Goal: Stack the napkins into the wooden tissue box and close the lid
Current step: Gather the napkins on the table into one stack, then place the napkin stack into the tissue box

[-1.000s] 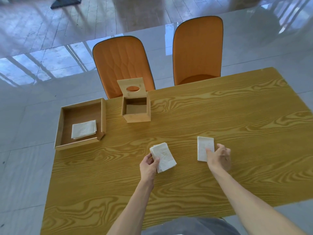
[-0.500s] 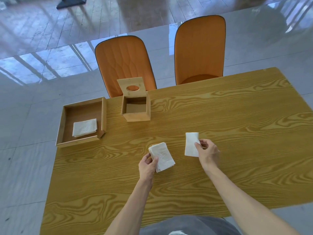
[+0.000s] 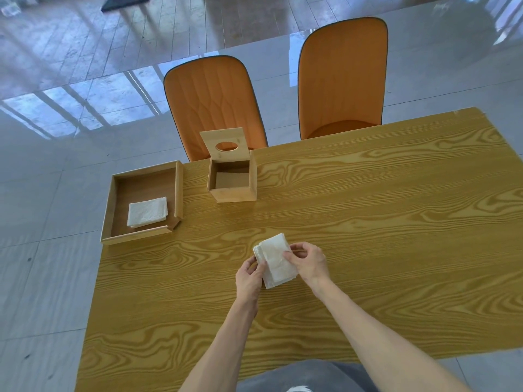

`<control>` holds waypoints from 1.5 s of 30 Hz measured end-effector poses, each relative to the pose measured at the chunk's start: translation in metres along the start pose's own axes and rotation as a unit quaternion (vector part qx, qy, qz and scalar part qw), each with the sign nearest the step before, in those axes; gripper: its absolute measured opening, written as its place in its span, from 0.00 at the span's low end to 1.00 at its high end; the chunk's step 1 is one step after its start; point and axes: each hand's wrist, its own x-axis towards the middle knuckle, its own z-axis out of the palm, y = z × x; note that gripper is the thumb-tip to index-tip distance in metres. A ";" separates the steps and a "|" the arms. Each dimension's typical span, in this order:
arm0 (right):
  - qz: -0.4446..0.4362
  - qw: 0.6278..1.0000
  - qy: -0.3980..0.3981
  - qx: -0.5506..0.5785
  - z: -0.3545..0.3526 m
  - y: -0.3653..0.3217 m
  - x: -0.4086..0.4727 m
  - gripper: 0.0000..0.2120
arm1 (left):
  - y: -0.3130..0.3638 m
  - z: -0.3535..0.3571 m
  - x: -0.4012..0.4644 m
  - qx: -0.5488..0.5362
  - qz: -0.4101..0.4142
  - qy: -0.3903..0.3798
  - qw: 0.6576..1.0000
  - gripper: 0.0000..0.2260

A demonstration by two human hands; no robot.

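Observation:
A small stack of white napkins (image 3: 276, 258) lies at the middle of the wooden table. My left hand (image 3: 250, 275) grips its near left edge. My right hand (image 3: 307, 260) presses on its right side, fingers on the top napkin. The wooden tissue box (image 3: 232, 190) stands at the far edge, its inside bare, its lid (image 3: 225, 144) with a round hole tilted up and back. More folded napkins (image 3: 147, 211) lie in a wooden tray (image 3: 109, 207) at the far left.
Two orange chairs (image 3: 212, 100) stand behind the table's far edge. The table (image 3: 382, 222) ends close to the tray on the left. Glossy grey floor surrounds it.
My right hand picked up the single napkin that lay to the right and carried it left onto the stack held by my left hand.

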 end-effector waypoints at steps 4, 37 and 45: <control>0.004 0.995 0.031 -0.094 0.008 0.002 -0.001 0.14 | 0.000 0.001 0.002 -0.008 -0.011 0.005 1.000 0.18; -0.220 0.924 -0.090 -0.300 0.026 -0.023 -0.019 0.11 | 0.030 -0.085 0.001 0.271 0.174 -0.033 0.946 0.10; -0.211 0.938 -0.068 -0.266 0.031 -0.018 -0.021 0.08 | 0.026 -0.084 0.003 0.255 0.183 -0.054 0.948 0.10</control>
